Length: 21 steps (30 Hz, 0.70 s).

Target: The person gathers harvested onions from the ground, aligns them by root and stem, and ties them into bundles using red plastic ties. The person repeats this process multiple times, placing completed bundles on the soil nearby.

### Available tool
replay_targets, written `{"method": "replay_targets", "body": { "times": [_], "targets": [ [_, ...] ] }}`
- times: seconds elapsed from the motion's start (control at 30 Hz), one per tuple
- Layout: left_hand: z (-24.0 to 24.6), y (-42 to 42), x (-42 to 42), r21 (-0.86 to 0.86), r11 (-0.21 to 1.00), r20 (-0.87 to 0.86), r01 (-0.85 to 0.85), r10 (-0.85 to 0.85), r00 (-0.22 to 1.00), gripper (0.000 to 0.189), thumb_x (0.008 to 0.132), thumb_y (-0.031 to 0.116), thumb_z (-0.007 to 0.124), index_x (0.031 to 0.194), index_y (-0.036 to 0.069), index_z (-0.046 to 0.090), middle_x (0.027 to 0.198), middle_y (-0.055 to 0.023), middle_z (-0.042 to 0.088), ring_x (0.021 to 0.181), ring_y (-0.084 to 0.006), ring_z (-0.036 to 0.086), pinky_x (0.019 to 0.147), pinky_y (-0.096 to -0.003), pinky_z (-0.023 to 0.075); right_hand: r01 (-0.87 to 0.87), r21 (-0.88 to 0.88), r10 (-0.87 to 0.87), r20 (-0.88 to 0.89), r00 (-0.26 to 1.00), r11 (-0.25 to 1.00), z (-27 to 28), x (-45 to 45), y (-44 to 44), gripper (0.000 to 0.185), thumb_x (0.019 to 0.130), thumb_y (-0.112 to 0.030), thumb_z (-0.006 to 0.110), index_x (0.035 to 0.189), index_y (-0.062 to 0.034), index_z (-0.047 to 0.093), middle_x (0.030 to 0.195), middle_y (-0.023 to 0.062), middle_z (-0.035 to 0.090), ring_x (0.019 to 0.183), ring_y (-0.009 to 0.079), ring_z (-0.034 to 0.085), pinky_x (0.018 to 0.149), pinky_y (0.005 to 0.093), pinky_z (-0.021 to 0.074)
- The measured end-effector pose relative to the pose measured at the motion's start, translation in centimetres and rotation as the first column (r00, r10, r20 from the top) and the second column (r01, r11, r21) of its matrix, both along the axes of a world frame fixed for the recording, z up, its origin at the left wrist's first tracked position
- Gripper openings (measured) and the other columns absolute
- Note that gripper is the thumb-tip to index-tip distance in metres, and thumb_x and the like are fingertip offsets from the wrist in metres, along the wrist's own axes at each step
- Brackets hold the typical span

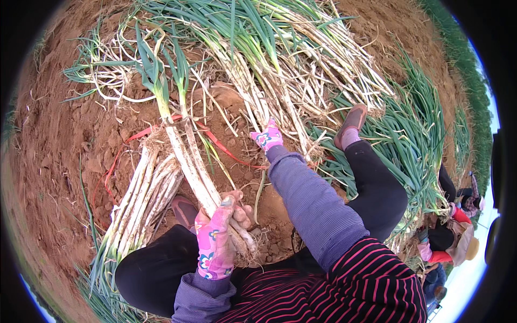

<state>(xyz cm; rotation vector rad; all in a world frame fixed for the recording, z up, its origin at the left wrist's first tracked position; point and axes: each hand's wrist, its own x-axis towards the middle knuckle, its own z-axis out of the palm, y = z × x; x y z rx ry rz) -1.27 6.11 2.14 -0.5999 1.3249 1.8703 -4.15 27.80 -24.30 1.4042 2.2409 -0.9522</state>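
My left hand (214, 240), in a pink flowered glove with bare-looking tan fingers, grips two long white stalks of green onions (185, 157) near their root ends. Their green tops point away from me, past the bundle of onions on my left. My right arm reaches forward, and my right hand (268, 137) in a matching glove rests at the lower ends of stalks in a large heap of green onions (258, 80). Its fingertips are partly hidden, so whether they close around a stalk is unclear.
A bundle of onions (137, 194) lies beside my left knee. Red plastic strapping (220, 145) crosses the reddish soil under the held stalks. Small thin onions (111, 76) lie at the upper left. More onions with green leaves (404, 133) lie beyond my right foot. Other people (448, 238) work at the right.
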Motion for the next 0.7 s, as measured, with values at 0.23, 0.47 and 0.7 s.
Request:
{"method": "replay_targets", "body": {
  "times": [0.23,0.47,0.7],
  "targets": [
    [1.7,-1.2,-1.0,0.060,0.996,0.065,-0.065,0.061,0.996,0.030,0.092,0.021,0.061,0.107,-0.004,0.059,0.067,-0.0034,0.057,0.070,-0.0167,0.061,0.055,-0.0260,0.0496,-0.629,-0.076,0.594,-0.261,0.761,0.773,3.7,0.7,5.7,0.037,0.079,-0.024,0.066,0.106,0.0016,0.064,0.108,0.0200,0.064,0.100,0.0306,0.062,0.091,0.0350,0.0466],
    [2.2,-3.0,-0.8,0.149,0.987,-0.008,-0.065,0.067,0.998,0.031,0.091,0.021,0.061,0.105,-0.006,0.057,0.065,-0.0010,0.053,0.058,-0.0110,0.052,0.074,-0.0291,0.0537,-0.648,0.147,0.626,-0.483,0.613,0.748,15.1,-4.0,10.1,0.026,0.089,-0.013,0.055,0.112,-0.0083,0.065,0.116,0.0131,0.062,0.112,0.0269,0.057,0.097,0.0335,0.0434],
    [2.2,-5.5,-1.0,0.312,0.937,-0.117,-0.159,0.204,0.972,0.038,0.092,0.021,0.060,0.111,-0.010,0.054,0.068,-0.0006,0.049,0.061,-0.0102,0.050,0.081,-0.0276,0.0524,-0.555,-0.555,-0.103,-0.758,0.644,0.619,40.6,-4.2,8.4,0.038,0.090,-0.015,0.055,0.122,0.0048,0.054,0.092,0.0131,0.067,0.076,0.0143,0.066,0.067,0.0260,0.0563]
  ]
}}
